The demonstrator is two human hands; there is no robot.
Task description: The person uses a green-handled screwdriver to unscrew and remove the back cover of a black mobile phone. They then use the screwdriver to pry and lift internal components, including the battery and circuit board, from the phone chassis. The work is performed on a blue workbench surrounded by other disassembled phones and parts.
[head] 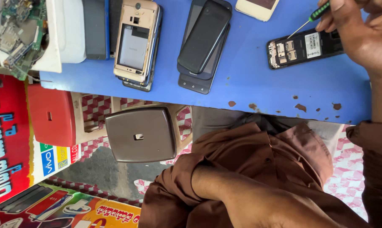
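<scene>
A green-handled screwdriver (pixel 315 14) is gripped in the right hand (pixel 360 29), its tip set by the opened black phone (pixel 303 47) on the blue table (pixel 250 84); the back cover is already off, the board apparently still in place. The left hand is out of view. A white label sits inside the phone; a red sign (pixel 5 143) stands at left.

I see the opened phone (pixel 303 47) on the table (pixel 250 88) at two o'clock, screwdriver (pixel 311 19) just above it, stacked phones (pixel 203 44) at twelve, gutted phone (pixel 137 42) at eleven, circuit board (pixel 16 36) at ten, stool (pixel 140 135) under the table edge.
</scene>
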